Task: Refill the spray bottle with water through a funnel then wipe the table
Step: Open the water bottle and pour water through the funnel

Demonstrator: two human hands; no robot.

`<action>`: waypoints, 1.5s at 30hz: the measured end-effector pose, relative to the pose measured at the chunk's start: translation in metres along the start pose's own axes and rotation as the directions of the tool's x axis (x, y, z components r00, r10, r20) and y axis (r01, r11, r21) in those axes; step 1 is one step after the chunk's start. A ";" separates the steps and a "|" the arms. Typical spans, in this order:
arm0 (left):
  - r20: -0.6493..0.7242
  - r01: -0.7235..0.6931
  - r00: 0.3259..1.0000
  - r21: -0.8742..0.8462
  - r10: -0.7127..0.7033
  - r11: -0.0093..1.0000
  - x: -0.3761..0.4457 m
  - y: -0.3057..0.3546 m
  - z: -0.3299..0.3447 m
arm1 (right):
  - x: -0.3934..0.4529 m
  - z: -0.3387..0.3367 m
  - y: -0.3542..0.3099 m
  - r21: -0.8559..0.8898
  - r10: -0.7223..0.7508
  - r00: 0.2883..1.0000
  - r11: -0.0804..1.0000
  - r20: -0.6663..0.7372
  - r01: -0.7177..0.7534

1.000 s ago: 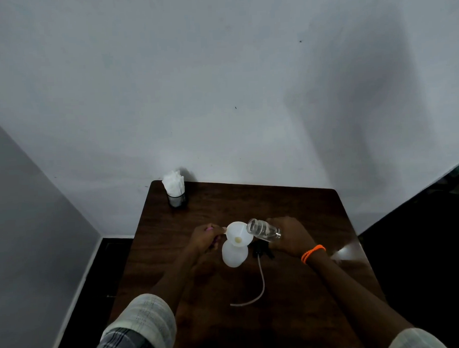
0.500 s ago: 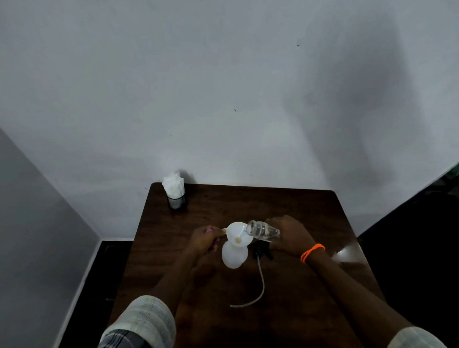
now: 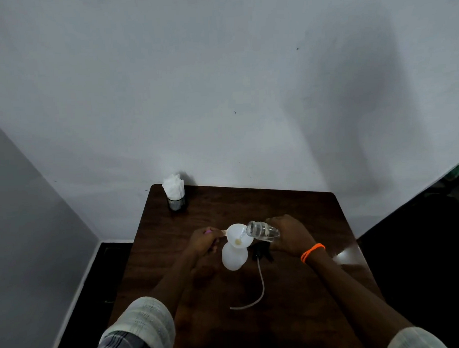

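Right hand [image 3: 290, 234] grips a tipped glass [image 3: 263, 231] over the funnel [image 3: 239, 236]; left hand [image 3: 203, 238] pinches its tab atop the bottle [image 3: 234, 258]; a fast pour could overflow

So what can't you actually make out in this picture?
- Water level in the white spray bottle: head view, its wall is opaque and the funnel covers the mouth.
- Right hand fingers: hidden behind the tilted glass it holds.
- Black sprayer head: partly hidden under glass and hand, dark on the dark table.
- Left hand grip on the funnel tab: too small.
- Table's near edge: cut off by the frame.
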State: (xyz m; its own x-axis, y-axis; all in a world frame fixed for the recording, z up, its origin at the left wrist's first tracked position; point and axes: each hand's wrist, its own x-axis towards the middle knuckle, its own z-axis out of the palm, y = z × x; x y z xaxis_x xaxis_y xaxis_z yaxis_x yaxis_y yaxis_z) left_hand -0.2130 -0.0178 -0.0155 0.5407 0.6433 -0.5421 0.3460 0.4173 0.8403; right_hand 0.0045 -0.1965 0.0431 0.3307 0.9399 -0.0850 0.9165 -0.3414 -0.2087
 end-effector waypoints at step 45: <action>0.004 0.000 1.000 0.004 0.000 1.000 0.004 -0.003 -0.003 | 0.003 -0.026 -0.005 -0.128 0.007 0.999 0.992 0.053 0.000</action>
State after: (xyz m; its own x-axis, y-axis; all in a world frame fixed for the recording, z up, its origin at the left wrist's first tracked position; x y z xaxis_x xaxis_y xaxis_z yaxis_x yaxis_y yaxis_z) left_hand -0.2141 -0.0148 -0.0203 0.5435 0.6411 -0.5419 0.3491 0.4144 0.8404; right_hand 0.0064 -0.1920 0.0692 0.3250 0.9356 -0.1381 0.9375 -0.3379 -0.0827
